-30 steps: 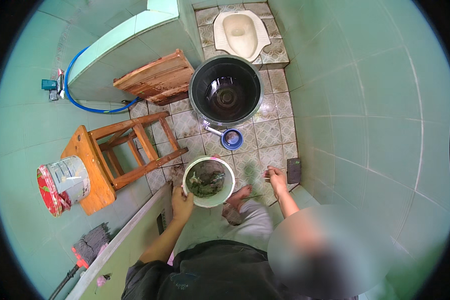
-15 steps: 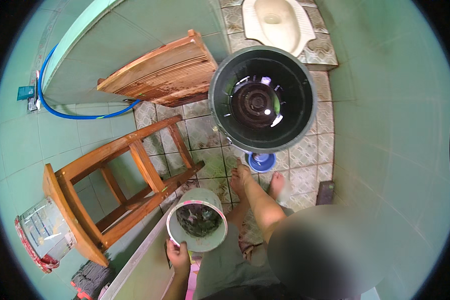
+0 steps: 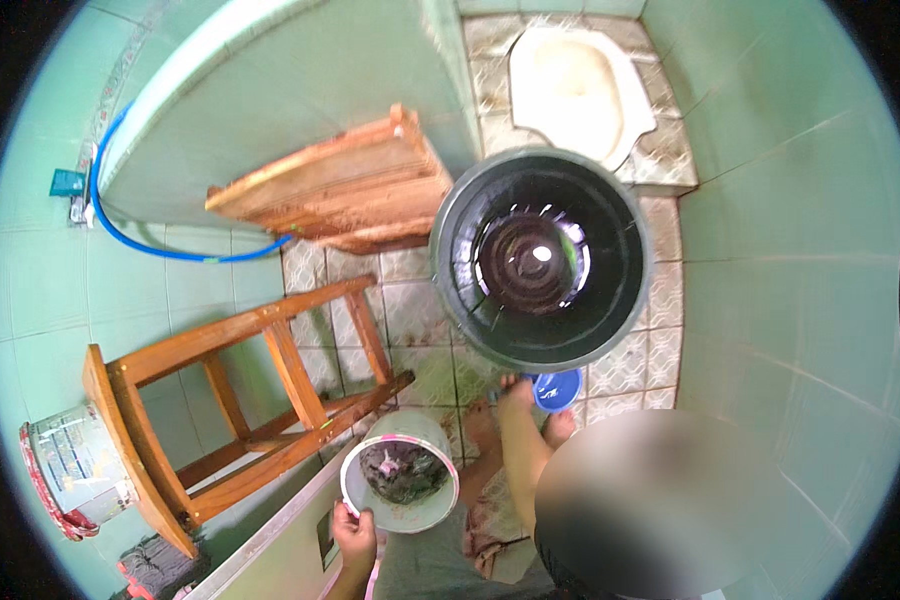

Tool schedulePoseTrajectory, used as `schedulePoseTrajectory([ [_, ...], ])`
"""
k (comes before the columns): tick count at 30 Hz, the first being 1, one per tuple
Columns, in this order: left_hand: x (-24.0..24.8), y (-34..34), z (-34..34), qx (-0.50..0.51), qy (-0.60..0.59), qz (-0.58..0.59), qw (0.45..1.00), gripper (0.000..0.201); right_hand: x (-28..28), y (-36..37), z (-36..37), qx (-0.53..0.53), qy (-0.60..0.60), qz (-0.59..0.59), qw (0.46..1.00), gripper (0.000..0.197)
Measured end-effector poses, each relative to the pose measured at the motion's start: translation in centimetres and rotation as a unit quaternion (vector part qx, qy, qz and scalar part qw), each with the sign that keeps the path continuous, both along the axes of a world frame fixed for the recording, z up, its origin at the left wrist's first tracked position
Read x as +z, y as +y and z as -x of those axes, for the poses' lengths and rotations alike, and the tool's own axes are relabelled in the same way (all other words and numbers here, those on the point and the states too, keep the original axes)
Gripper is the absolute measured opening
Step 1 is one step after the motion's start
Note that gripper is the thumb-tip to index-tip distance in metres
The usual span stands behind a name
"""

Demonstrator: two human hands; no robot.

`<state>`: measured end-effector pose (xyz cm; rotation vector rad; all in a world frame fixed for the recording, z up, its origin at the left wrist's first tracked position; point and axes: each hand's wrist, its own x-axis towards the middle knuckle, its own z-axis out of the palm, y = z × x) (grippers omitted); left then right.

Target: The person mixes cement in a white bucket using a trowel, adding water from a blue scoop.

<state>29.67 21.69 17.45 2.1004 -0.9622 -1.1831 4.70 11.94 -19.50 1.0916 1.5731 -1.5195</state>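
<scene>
My left hand [image 3: 355, 527] grips the rim of a whitish bucket [image 3: 406, 515], which leans so that its mouth faces me. Inside lies a dark, soft clump [image 3: 402, 472] with a pinkish bit, its kind unclear. Low by the floor, my right hand [image 3: 513, 390] is closed at the side of a small blue dipper [image 3: 557, 392]. The fingers and the dipper's handle are partly hidden. Just beyond stands a large black tub [image 3: 638, 255], with dark, shiny water [image 3: 530, 265] at its bottom.
A wooden stool [image 3: 295, 375] lies on its side at left, near a white paint pail [image 3: 75, 470]. Wooden boards [image 3: 335, 185] lean against a low tiled wall. A blue hose [image 3: 170, 255] hangs at left. Beyond the tub is a squat toilet [image 3: 575, 85].
The whole view has shifted, so things sit lower in the picture. My right hand and the blue dipper have moved slightly rightward together. My left hand stays on the bucket's rim.
</scene>
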Motion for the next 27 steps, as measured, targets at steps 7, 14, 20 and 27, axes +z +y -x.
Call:
schedulePoseTrajectory([
  [7,6.3,-2.0,1.0,-0.063,-0.052,-0.066,0.994,0.037,8.5,16.7,13.5,0.464,0.158,-0.136,0.861,0.025],
  [14,17.3,-4.1,4.7,-0.085,-0.053,0.015,0.995,0.027,33.3,14.4,26.2,0.563,0.135,-0.114,0.807,0.017],
  [20,23.1,-6.3,6.1,-0.092,-0.05,0.017,0.994,0.026,52.4,11.2,31.1,0.548,0.179,-0.002,0.817,0.012],
  [27,18.7,-9.4,4.5,-0.072,-0.038,0.154,0.985,0.022,65.4,5.5,31.2,0.552,0.16,0.102,0.812,0.017],
])
